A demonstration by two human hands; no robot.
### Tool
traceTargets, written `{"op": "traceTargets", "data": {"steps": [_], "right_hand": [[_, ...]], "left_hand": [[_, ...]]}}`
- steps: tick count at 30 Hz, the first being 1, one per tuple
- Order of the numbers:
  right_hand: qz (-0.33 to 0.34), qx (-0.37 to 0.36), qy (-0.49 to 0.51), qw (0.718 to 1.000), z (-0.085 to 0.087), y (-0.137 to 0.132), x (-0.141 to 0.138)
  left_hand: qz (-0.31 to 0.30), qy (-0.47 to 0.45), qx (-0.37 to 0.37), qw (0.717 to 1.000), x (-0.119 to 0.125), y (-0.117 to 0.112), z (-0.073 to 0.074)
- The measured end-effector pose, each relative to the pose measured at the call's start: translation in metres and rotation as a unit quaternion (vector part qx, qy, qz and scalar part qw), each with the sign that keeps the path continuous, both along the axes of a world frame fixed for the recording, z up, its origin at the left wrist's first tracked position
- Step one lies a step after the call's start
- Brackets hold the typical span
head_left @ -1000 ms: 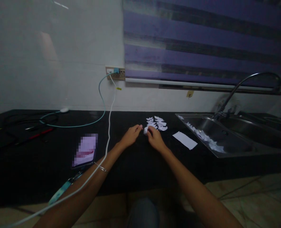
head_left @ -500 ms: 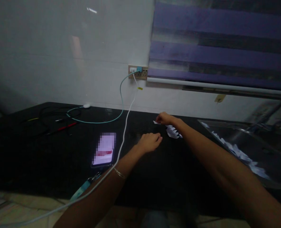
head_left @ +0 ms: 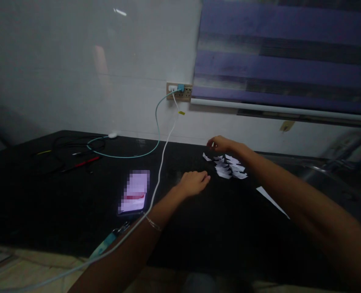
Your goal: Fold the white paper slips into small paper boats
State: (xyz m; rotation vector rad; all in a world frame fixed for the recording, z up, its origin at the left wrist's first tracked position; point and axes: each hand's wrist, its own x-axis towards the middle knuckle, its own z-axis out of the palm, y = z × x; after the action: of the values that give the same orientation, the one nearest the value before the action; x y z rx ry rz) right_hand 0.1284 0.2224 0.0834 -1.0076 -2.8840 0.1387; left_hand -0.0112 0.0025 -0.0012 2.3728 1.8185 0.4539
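Observation:
My right hand (head_left: 219,143) hovers just above the counter near the wall, its thumb and fingers apart with nothing between them. Below its fingertips lies a small folded white paper piece (head_left: 207,157). Several similar folded paper pieces (head_left: 225,176) form close rows to the right of it, partly under my wrist. My left hand (head_left: 194,183) rests on the counter with its fingers curled in and nothing visible in them, left of the paper rows. A long, narrow white paper shape (head_left: 272,201) shows beside my right forearm, which hides part of it.
A lit phone (head_left: 133,192) lies on the black counter (head_left: 85,215), with a teal strap (head_left: 105,244) beside it. A white cable (head_left: 160,167) crosses my left forearm. Dark cables and a red pen-like item (head_left: 87,161) lie left. A sink (head_left: 329,179) is at right.
My right hand has let go of the small paper piece and lifted slightly back and to the right. More of the folded paper rows shows now. My left hand has stayed put.

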Motion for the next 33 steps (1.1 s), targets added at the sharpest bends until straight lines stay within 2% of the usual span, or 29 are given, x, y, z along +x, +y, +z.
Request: {"op": "traceTargets", "data": {"steps": [3,5,7,10,12,13,16,21,24,28,33], "right_hand": [[0.001,-0.022,-0.016,1.0,0.022,-0.022,0.042],[-0.006,-0.073,-0.053,0.996,0.024,-0.049,0.084],[-0.049,-0.103,-0.073,0.991,0.011,-0.08,0.131],[-0.139,-0.081,-0.098,0.982,-0.023,-0.121,0.197],[-0.186,-0.06,-0.1,0.976,-0.045,-0.14,0.227],[-0.184,-0.05,-0.089,0.978,-0.053,-0.147,0.237],[-0.181,-0.01,-0.08,0.98,-0.062,-0.162,0.247],[-0.187,0.023,-0.091,0.978,-0.056,-0.174,0.241],[-0.205,0.004,-0.074,0.976,-0.054,-0.171,0.245],[-0.19,-0.062,-0.042,0.979,-0.053,-0.157,0.258],[-0.175,-0.095,-0.014,0.98,-0.048,-0.148,0.267]], "left_hand": [[-0.006,-0.004,0.006,1.0,-0.001,0.0,-0.001],[-0.013,-0.006,0.015,1.0,-0.002,0.0,-0.002],[-0.013,-0.005,0.019,1.0,-0.002,0.0,-0.002],[-0.011,-0.001,0.023,1.0,-0.001,0.0,-0.003],[-0.006,-0.001,0.018,1.0,0.0,0.001,-0.004],[-0.008,-0.006,0.018,1.0,-0.001,0.001,-0.004],[-0.016,-0.026,0.015,0.999,-0.002,0.002,-0.005],[-0.02,-0.038,0.018,0.999,-0.004,0.003,-0.008],[-0.027,-0.035,0.017,0.999,-0.004,0.002,-0.007],[-0.029,-0.035,0.01,0.999,-0.004,0.0,-0.004],[-0.031,-0.031,0.018,0.999,-0.004,0.0,-0.004]]}}
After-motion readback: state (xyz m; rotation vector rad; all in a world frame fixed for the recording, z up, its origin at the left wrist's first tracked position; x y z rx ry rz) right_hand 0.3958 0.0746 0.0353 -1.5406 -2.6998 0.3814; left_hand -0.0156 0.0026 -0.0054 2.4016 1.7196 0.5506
